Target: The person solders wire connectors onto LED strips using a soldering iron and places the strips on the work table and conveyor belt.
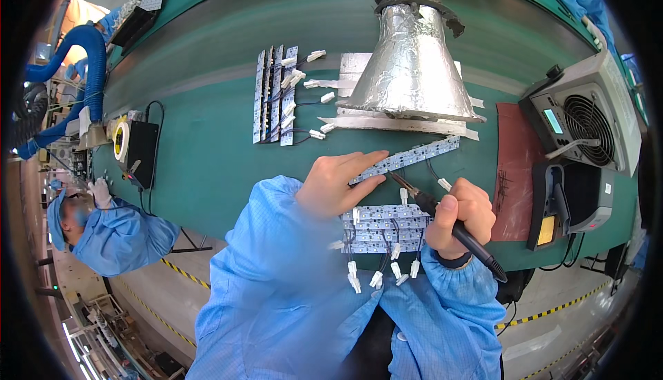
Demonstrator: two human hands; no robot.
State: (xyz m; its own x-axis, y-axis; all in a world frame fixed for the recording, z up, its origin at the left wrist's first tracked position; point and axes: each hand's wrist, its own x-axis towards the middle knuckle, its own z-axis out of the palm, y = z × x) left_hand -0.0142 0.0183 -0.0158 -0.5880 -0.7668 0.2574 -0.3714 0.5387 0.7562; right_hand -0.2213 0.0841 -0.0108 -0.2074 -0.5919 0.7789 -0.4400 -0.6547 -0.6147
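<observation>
Left hand [338, 181] pinned the LED strip board [407, 159] flat on the green table [207, 145], fingers spread. Right hand [461, 214] had its grip closed round the soldering iron [442, 218], tip at the board's lower edge. Risk: board slip w/ loose hold could cause tip to bridge pads or burn fingers.
</observation>
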